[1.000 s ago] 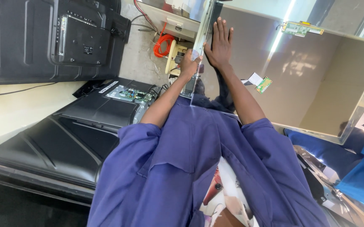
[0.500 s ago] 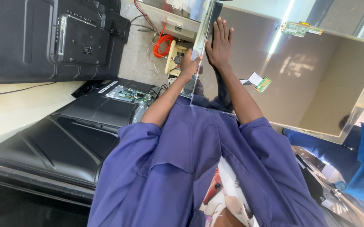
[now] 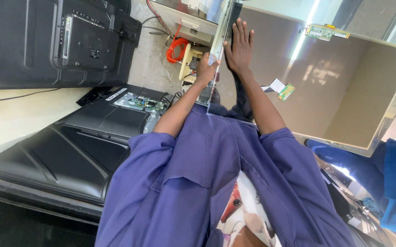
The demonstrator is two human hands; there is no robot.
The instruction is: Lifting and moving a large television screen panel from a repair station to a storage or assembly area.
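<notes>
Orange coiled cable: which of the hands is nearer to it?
Left. The left hand grips the edge of the large grey flat display panel, close beside the orange coiled cable; the right hand lies flat on the panel's face, farther off.

Glossy, mirror-smooth display panel; matt black plastic back cover; soft blue cloth sleeves.

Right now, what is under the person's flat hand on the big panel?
The right hand lies flat on the grey display panel, whose surface there is covered. The left hand grips its edge. What is behind the panel cannot be seen.
</notes>
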